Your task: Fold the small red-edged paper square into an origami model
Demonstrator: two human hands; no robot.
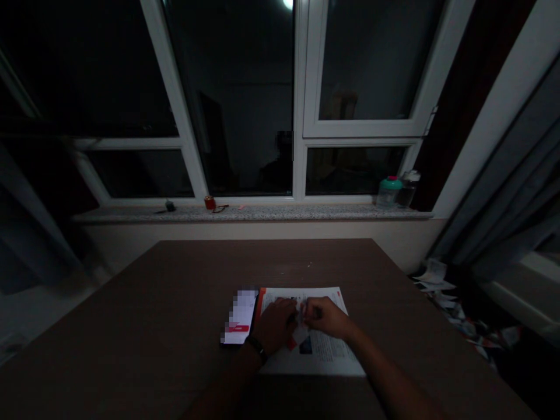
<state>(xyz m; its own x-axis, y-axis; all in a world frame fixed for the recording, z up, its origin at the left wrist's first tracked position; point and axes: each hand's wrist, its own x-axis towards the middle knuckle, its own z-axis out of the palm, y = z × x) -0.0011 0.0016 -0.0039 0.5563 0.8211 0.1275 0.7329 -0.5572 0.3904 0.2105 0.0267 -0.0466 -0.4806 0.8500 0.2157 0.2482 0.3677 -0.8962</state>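
Note:
A printed booklet (312, 364) with a red-orange strip along its left edge lies on the brown table. Over its middle, my left hand (276, 324) wears a dark wristband, and its fingers are bent in toward my right hand (324, 316). Both hands are closed, fingertips close together. A small pale, thin piece (300, 319) shows between them; whether it is paper or plastic is too dim to tell. Below the fingers, a whitish scrap (300, 335) and a small red patch (291, 344) show against the page.
Left of the booklet lies a lit phone (240, 315). Tiny pale bits (310, 265) dot the table (196, 274) beyond. The windowsill (262, 213) holds a red jar (210, 202), a small dark bottle (170, 205) and a teal-lidded container (388, 191). Papers (441, 297) are heaped at the right.

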